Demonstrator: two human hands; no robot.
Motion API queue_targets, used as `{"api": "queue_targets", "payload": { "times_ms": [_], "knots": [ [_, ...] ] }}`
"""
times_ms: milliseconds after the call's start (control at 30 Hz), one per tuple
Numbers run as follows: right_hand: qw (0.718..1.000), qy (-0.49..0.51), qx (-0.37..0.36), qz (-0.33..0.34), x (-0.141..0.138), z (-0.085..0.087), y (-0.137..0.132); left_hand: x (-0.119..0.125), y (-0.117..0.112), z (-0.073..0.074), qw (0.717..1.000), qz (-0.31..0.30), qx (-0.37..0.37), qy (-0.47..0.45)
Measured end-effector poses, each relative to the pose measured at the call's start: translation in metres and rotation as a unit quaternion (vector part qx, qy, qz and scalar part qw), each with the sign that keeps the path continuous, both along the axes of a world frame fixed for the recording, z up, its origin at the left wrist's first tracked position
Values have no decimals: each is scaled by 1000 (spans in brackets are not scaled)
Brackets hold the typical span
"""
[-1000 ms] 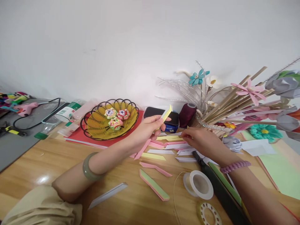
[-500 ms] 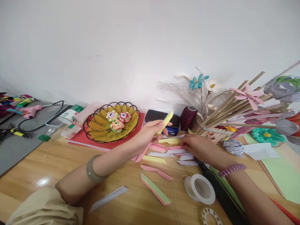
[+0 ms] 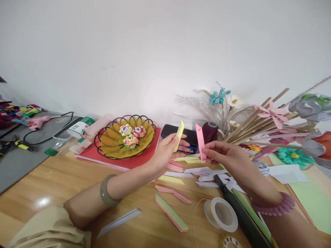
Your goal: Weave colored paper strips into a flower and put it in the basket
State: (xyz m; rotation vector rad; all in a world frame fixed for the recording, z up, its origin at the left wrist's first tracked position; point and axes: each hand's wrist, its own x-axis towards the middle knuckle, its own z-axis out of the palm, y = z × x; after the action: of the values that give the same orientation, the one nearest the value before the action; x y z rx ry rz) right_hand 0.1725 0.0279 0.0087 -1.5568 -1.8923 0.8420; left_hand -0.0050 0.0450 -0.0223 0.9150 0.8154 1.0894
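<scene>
My left hand (image 3: 165, 148) pinches a yellow strip (image 3: 179, 135), my right hand (image 3: 230, 156) a pink strip (image 3: 200, 139) — both poke above my fingers (image 3: 208, 152). Pinch softly, so nothing bends.

A pale wall (image 3: 129, 51) rises behind a glossy wooden table (image 3: 64, 179)

The right hand (image 3: 231, 156) has lifted off the scattered strips (image 3: 178, 174) and now holds up a pink paper strip (image 3: 200, 139), probably from among them.
</scene>
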Motion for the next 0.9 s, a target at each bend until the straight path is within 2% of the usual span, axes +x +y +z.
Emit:
{"api": "queue_targets", "payload": {
  "times_ms": [167, 400, 533, 800, 900],
  "knots": [
    [994, 89, -54, 17, -18, -8, -6, 14, -16, -6, 997, -39, -30, -52],
    [997, 65, 25, -35, -27, -14, -21, 21, -31, -2, 988, -40, -64, -138],
    [996, 27, 77, -39, -31, -11, -26, 21, -32, -1, 988, -50, -36, -140],
    [991, -57, 117, -27, -27, -11, -24, 21, -32, -17, 991, -94, 41, -84],
    [985, -90, 135, -51, -26, -13, -25, 19, -34, -14, 989, -120, 61, -64]
  ]
}}
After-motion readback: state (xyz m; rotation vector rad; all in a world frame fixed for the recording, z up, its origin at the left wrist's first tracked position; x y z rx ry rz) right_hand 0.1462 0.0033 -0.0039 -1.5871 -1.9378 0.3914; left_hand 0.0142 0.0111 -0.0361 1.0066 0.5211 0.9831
